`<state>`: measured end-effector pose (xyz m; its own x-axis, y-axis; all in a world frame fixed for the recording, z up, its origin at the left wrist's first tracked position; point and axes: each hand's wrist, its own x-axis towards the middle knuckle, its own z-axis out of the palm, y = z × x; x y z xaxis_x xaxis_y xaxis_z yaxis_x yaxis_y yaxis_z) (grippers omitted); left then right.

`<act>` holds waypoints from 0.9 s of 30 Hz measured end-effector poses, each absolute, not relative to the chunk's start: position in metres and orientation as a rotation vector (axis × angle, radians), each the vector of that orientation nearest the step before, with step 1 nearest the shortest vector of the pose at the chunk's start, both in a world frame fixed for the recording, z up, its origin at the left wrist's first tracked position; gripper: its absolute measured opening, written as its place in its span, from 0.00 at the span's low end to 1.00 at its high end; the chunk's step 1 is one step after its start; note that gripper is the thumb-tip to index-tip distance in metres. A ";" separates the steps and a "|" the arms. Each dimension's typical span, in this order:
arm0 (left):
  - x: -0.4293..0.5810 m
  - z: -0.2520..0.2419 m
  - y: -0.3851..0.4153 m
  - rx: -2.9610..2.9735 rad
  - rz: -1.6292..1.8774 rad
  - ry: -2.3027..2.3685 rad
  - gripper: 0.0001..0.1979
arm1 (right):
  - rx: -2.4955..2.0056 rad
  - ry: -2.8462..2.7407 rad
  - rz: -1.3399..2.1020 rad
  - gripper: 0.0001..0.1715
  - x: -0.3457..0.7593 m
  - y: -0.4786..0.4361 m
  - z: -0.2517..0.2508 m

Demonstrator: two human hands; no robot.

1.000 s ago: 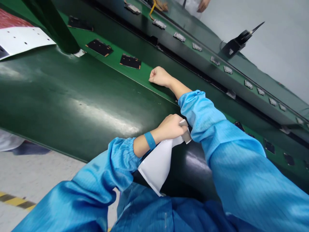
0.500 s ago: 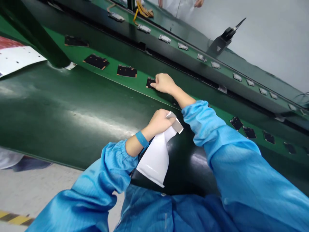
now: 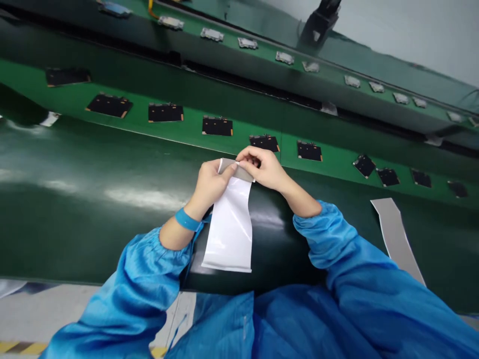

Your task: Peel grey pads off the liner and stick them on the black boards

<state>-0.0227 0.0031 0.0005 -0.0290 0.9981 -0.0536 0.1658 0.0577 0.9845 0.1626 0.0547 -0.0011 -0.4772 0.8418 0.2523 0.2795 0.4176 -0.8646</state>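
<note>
A white glossy sheet (image 3: 230,229) with a grey folded-over top end hangs down in front of me, its lower edge over the dark green bench. My left hand (image 3: 213,182) grips this sheet at the upper left, thumb on the grey fold. At the upper right, the fingertips of my right hand (image 3: 264,167) pinch the edge of the grey part, close to my left thumb. Anything small between those fingertips is hidden. Just beyond my hands, a flat black panel (image 3: 264,143) with small orange patches lies on the green strip, and another black panel (image 3: 217,126) lies to its left.
Several black panels, such as one (image 3: 309,150) to the right, line the green strip. A grey strip (image 3: 398,239) lies on the bench beside my right sleeve. Small silvery parts (image 3: 247,43) sit along the raised rail behind. A dark post (image 3: 20,104) stands at left.
My right hand has come back from a black panel on the green strip to the sheet's grey end. That panel stays there. My left hand has turned the sheet straighter, and the view has shifted.
</note>
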 end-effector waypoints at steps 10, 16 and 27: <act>-0.025 0.001 0.002 1.262 1.127 1.353 0.17 | -0.935 -2.004 0.789 0.04 0.163 0.054 -0.005; -0.024 0.000 0.002 1.301 1.142 1.361 0.16 | -0.924 -2.096 0.511 0.07 0.158 0.049 -0.009; -0.022 0.002 0.001 1.306 1.107 1.370 0.17 | -1.003 -1.934 0.784 0.06 0.156 0.046 -0.001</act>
